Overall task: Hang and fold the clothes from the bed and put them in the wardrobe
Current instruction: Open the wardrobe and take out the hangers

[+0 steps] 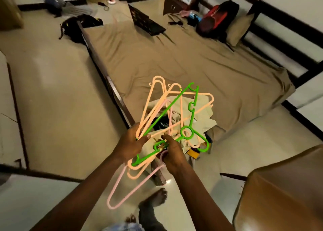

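Note:
Both hands hold a tangled bunch of plastic hangers above the near corner of the bed (174,61). My left hand (130,146) grips several peach hangers (151,104) and a green hanger (167,108) by their ends. My right hand (172,154) holds the hook ends, with a pale pink hanger (129,187) dangling below it. A second green hanger (189,132) hangs in the bunch. Under the hangers lies a heap of clothes (201,118), beige on top with dark and yellow pieces beneath.
The tan-sheeted bed carries a black crate (146,20), a red and black bag (216,15) and a pillow (239,29) at its far end. A brown wooden panel (283,187) stands at lower right. A black bag (71,27) lies on the floor at left. My bare foot (153,201) is below.

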The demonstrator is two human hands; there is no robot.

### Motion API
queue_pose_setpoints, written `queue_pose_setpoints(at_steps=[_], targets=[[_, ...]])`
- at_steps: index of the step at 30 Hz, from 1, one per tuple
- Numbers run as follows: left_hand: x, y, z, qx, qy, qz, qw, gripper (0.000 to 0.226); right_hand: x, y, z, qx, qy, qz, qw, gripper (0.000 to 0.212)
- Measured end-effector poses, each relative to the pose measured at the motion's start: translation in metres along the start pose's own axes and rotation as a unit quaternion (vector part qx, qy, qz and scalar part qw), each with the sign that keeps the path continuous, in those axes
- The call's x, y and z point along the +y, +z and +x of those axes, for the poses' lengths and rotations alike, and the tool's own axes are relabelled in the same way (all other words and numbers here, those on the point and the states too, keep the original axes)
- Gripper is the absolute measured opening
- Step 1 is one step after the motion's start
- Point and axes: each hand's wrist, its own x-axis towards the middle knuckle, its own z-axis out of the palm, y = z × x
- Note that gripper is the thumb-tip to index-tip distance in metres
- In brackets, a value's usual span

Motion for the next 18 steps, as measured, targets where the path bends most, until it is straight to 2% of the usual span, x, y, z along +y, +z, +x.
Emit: queue_pose_setpoints(at_steps=[2,7,10,14,18], targets=[[-0.002,-0.009,0.029,0.017,-0.009,0.015,1.000,0.036,-0.022,0.009,0.018,-0.049,0.035,-0.018,0.998,0.016],[-0.005,-0.042,0.109,0.024,-0.032,0.058,0.998,0.032,-0.060,0.038,0.072,-0.079,0.043,-0.134,0.987,0.016],[-0.001,-0.059,0.158,0.017,-0.021,0.107,0.994,0.040,-0.082,0.062,0.104,-0.067,0.011,-0.163,0.984,0.013],[0.000,-0.068,0.232,0.006,-0.020,0.139,0.990,0.044,-0.106,0.099,0.152,-0.034,-0.025,-0.149,0.988,0.015],[-0.019,-0.077,0.318,-0.016,0.022,0.152,0.988,0.049,-0.117,0.139,0.219,0.014,-0.013,-0.111,0.994,0.016]])
